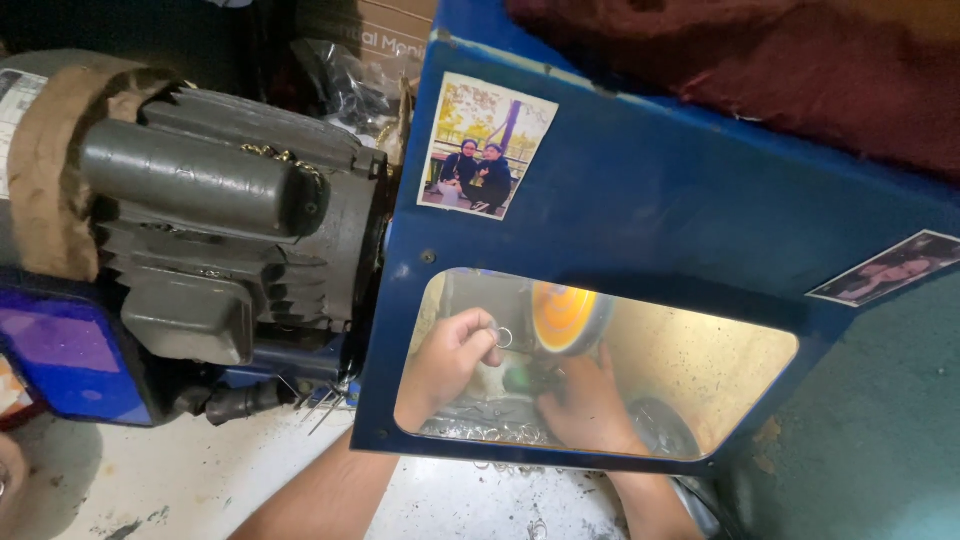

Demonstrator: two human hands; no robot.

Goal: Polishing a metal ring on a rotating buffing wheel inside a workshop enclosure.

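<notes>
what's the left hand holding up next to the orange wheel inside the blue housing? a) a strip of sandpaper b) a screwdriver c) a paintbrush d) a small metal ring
d: the left hand pinches a small metal ring just beside the orange wheel, seen through the opening in the blue housing, while the right hand rests lower down under the wheel.

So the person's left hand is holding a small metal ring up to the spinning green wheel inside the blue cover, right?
Nearly. The head view shows the left hand holding a small metal ring by the wheel inside the blue cover, but the wheel is orange, not green.
</notes>
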